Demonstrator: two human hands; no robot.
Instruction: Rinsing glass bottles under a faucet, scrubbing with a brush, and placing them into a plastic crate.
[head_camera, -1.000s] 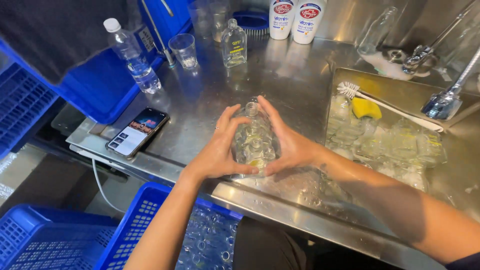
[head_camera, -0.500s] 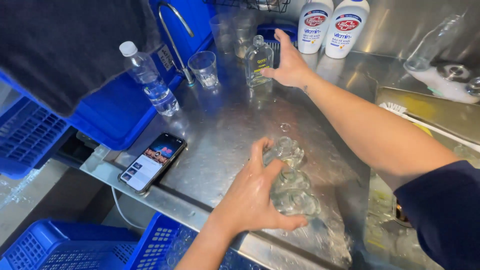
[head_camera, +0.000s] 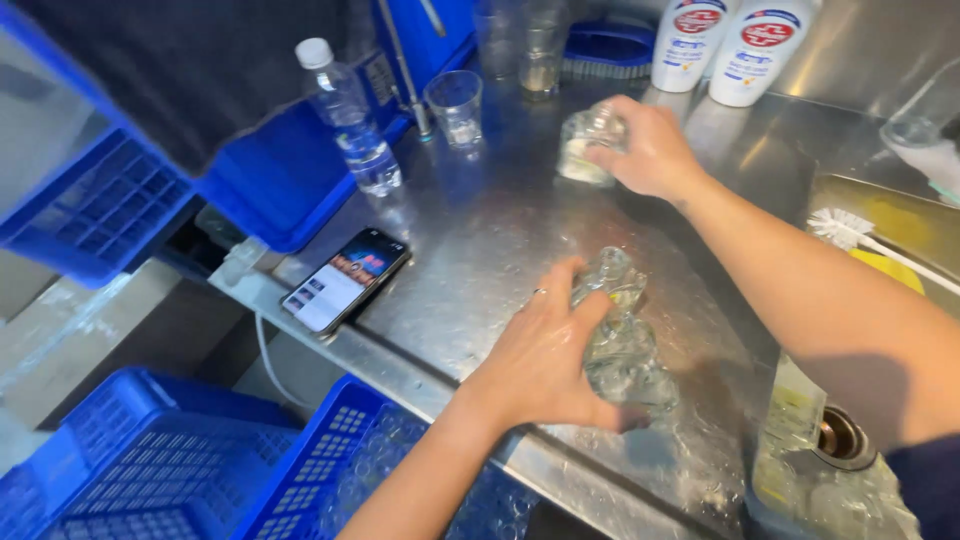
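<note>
**Two glass bottles in hand at the wet counter, washing partway through**

I had the left hand (head_camera: 540, 365) wrapped around a clear glass bottle (head_camera: 622, 340) lying tilted on the steel counter (head_camera: 480, 230), neck pointing toward 12 o'clock. Fingers (head_camera: 560, 300) were curled over the shoulder of it, thumb under the base side; closed on it, firm grip as far as I could judge. The right hand (head_camera: 650, 150) was reached out to 12 o'clock, fingers closed around a second small glass bottle (head_camera: 585, 145), which stood upright on the counter just in front of the two white pump bottles (head_camera: 735, 45).

Progress, my judgement: mid-batch. The counter around the near bottle was wet and bubbly, so that one looked washed or being rinsed. At 5 o'clock the sink (head_camera: 850, 470) held more clear glassware and suds, so plenty was left. A dish brush (head_camera: 840, 228) and a yellow sponge (head_camera: 885, 265) lay at 3 o'clock by the sink edge, untouched at this moment. Blue crates (head_camera: 330, 470) at 7 o'clock had some clear glass items inside, hard to count; I took those as the done pile but cannot tell for sure.

Other stuff: phone (head_camera: 345, 280) with screen lit at 9 o'clock near the counter edge, plastic water bottle (head_camera: 350, 120) at 10 o'clock, an empty drinking glass (head_camera: 455, 105) at 11 o'clock, and another blue crate (head_camera: 90, 200) with a dark cloth (head_camera: 200, 70) over it at 10 o'clock.
</note>
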